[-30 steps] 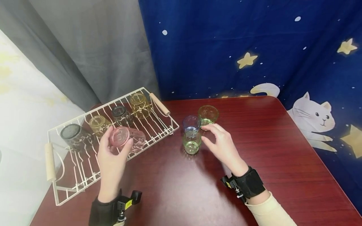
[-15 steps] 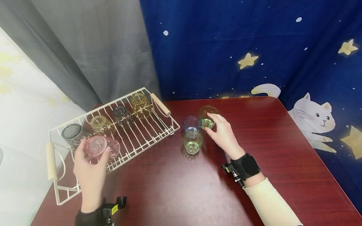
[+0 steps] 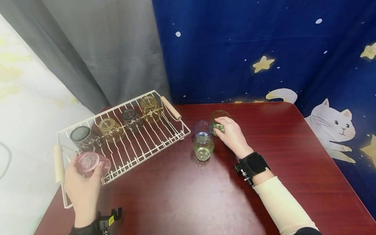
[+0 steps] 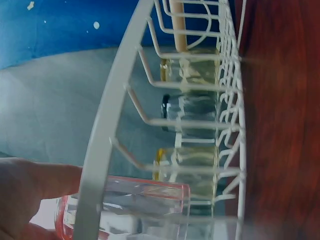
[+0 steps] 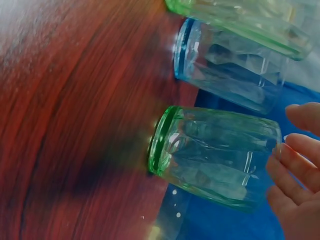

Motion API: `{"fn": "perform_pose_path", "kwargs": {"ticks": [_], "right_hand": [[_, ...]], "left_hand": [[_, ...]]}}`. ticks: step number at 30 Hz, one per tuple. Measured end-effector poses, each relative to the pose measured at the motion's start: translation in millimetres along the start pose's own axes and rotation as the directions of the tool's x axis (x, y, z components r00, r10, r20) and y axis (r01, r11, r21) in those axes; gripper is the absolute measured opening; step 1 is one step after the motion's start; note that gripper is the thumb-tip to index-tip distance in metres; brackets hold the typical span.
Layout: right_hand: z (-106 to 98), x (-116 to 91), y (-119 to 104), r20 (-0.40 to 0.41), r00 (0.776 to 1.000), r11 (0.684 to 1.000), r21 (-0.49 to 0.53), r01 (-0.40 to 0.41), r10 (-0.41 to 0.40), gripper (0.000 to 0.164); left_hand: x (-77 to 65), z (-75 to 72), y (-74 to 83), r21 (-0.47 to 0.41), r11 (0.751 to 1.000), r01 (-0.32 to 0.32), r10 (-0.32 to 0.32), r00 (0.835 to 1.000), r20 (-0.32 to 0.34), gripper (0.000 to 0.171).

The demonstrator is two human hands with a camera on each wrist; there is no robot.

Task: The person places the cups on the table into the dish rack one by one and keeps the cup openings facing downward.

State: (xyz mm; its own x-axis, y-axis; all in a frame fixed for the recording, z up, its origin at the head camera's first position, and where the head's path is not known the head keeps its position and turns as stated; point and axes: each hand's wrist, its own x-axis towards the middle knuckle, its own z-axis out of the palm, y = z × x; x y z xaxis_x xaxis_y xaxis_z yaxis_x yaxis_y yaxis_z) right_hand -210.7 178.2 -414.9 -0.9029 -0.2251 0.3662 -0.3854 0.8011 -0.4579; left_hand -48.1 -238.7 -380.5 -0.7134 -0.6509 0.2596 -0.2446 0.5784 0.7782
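Observation:
My left hand grips a pink glass by its thick base, mouth down, at the front left of the white wire rack. In the left wrist view, the pink glass is partly behind the rack's top rail. My right hand is at the rim of the rear green glass, which stands upright on the table. Thumb and fingers are spread apart there; firm contact is not plain. Beside it stand an upright blue glass and a nearer green glass.
In the rack, a large grey glass, two amber glasses, one front and one rear, and a smaller dark glass stand mouth down. Wooden handles, left and right, rise at the rack's ends. Curtains hang behind the table.
My left hand has carried the pink glass left and toward me, to the rack's front left. My right hand has moved from beside the blue glass to the rear green glass's rim.

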Motion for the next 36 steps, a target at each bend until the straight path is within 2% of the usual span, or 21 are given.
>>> {"fn": "perform_pose_path", "kwargs": {"ticks": [5, 11, 16, 20, 24, 28, 36], "right_hand": [[4, 1, 1, 0.032, 0.999, 0.998, -0.064, 0.021, -0.019, 0.041], [7, 1, 1, 0.022, 0.999, 0.990, -0.140, 0.026, -0.023, 0.038], [10, 0, -1, 0.007, 1.000, 0.982, -0.187, 0.019, -0.018, 0.034], [12, 0, -1, -0.017, 1.000, 0.978, -0.206, 0.020, -0.024, 0.030], [13, 1, -1, -0.025, 0.999, 0.975, -0.224, 0.018, -0.024, 0.025], [14, 1, -2, -0.022, 0.999, 0.970, -0.244, 0.019, -0.025, 0.022], [11, 0, -3, -0.019, 0.999, 0.954, -0.298, 0.035, -0.043, 0.024]], "left_hand": [[3.7, -6.1, -5.5, 0.062, 0.998, 0.009, -0.011, 0.999, 0.033, 0.070], [12.4, -10.1, -6.2, 0.169, 0.985, -0.016, -0.005, 0.992, 0.123, 0.071], [13.5, -12.2, -10.2, 0.223, 0.975, 0.001, -0.044, 0.982, 0.186, 0.074], [13.7, -11.9, -13.7, 0.237, 0.972, 0.008, -0.056, 0.979, 0.197, 0.076], [12.5, -12.4, -14.6, 0.242, 0.970, -0.011, -0.039, 0.979, 0.200, 0.075], [12.8, -14.1, -14.6, 0.282, 0.959, -0.035, -0.028, 0.976, 0.217, 0.074], [14.6, -11.7, -15.3, 0.289, 0.956, -0.049, -0.025, 0.969, 0.246, 0.074]]}}
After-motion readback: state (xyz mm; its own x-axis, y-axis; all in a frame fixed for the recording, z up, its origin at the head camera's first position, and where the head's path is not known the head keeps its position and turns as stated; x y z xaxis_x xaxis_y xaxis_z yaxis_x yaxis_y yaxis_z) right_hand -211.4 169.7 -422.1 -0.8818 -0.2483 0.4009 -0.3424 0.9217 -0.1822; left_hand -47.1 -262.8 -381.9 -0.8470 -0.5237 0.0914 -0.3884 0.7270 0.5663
